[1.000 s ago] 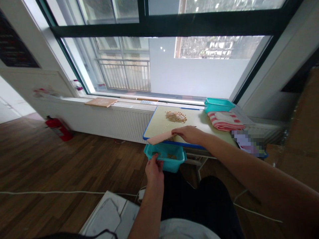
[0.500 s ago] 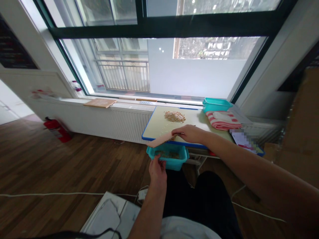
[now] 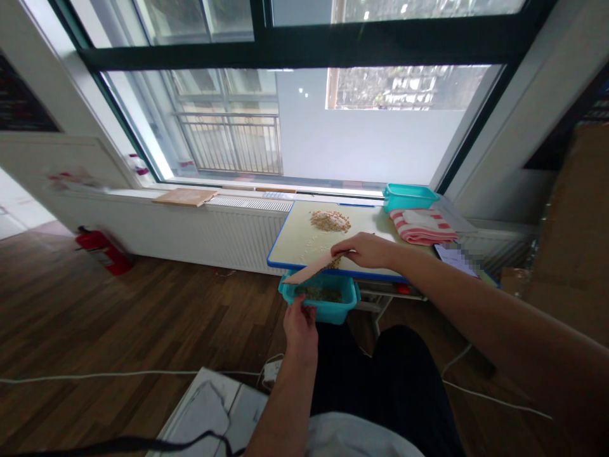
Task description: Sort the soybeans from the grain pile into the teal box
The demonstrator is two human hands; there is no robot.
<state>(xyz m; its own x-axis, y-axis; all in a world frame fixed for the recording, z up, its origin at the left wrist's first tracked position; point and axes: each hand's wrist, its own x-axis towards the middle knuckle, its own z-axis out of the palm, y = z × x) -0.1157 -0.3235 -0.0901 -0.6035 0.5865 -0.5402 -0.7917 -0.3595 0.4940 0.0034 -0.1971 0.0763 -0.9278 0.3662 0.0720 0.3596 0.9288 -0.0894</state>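
My left hand (image 3: 301,322) grips the near left rim of a teal plastic bin (image 3: 333,313), just below the table's front edge. Greenish-brown grains (image 3: 321,294) lie in the bin. My right hand (image 3: 359,249) is closed on a thin pinkish-tan flat board (image 3: 310,270), tilted down to the left over the bin's far rim. Behind the board, a few grains (image 3: 334,263) show at the table edge. Farther back on the cream tabletop (image 3: 295,238) sits a pile of orange-brown and whitish grains (image 3: 330,221), with pale pieces (image 3: 314,244) scattered in front.
A second teal bin (image 3: 410,197) and a red-and-white striped cloth (image 3: 423,226) stand at the table's right. Beside them lies a paper sheet (image 3: 454,259). A radiator (image 3: 238,231) runs under the window. A fire extinguisher (image 3: 103,249) and white cable (image 3: 118,373) are on the floor at left.
The board in my right hand has tilted more steeply and shifted slightly right. My left hand stays on the bin rim. The whole view has shifted a little.
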